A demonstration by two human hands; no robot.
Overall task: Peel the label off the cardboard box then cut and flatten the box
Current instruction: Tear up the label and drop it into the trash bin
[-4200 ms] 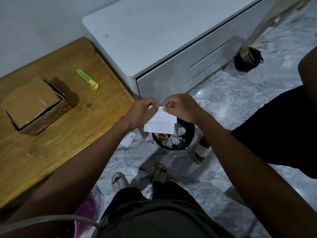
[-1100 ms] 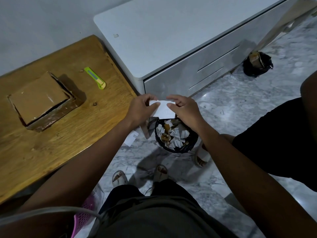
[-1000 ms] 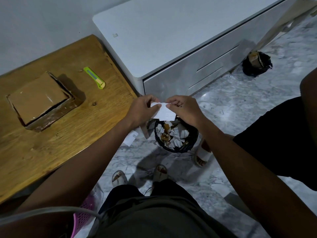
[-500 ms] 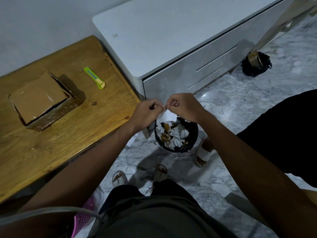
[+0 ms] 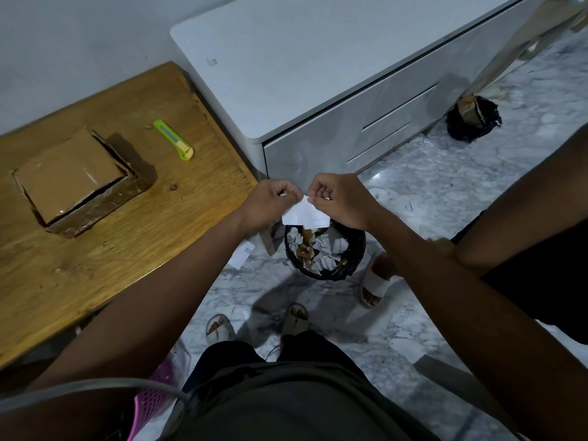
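- Change from half a second ago: the white label [image 5: 306, 214] now hangs in plain view below the two hands as a creased, partly torn sheet; earlier only a sliver showed between the knuckles. The hands have kept their place over the bin.
- Left hand [image 5: 270, 203]: fingers curled, thumb and fingertips pinching the label's upper left edge; forearm reaching in from the lower left.
- Right hand [image 5: 339, 198]: fingers curled, pinching the label's upper right edge, knuckles almost touching the left hand's; forearm reaching in from the lower right.
- Bin [image 5: 356, 249]: black, directly beneath the hands, holding white and brown paper scraps.
- Paper scrap [image 5: 242, 254]: on the floor, below the left wrist.
- Cardboard box [image 5: 71, 179]: on the wooden table [image 5: 133, 237], well to the left of the left hand, upright, top flap slightly lifted, no label showing on the faces in view.
- Knife [image 5: 173, 144]: green, lying on the table between box and hands, nearer the box.
- Cabinet [image 5: 318, 74]: white, just beyond the hands.
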